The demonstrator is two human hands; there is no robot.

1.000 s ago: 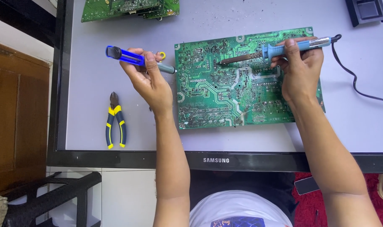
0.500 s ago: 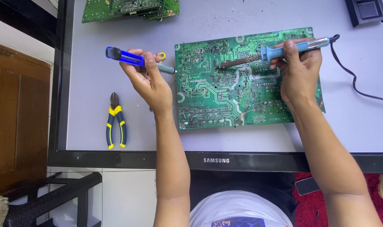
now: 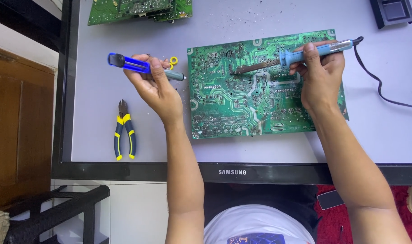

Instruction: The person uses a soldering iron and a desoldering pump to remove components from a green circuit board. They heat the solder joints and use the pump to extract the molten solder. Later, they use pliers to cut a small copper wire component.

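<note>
A large green circuit board [image 3: 242, 108] lies solder side up on a grey flat panel. My right hand [image 3: 319, 77] grips a blue-handled soldering iron [image 3: 305, 53], whose dark tip rests on the board's upper middle. Its black cord [image 3: 382, 88] trails off to the right. My left hand [image 3: 154, 88] holds a blue desoldering pump [image 3: 133, 64] level, just left of the board, with its grey nozzle pointing at the board's left edge. A small yellow ring [image 3: 173, 60] sits behind the pump.
Blue and yellow cutting pliers [image 3: 123, 131] lie at the panel's left. Another green circuit board [image 3: 138, 9] sits at the far edge, a black box [image 3: 392, 11] at the far right. The panel's black frame [image 3: 233, 172] runs along the near side. A wooden cabinet [image 3: 16, 126] stands left.
</note>
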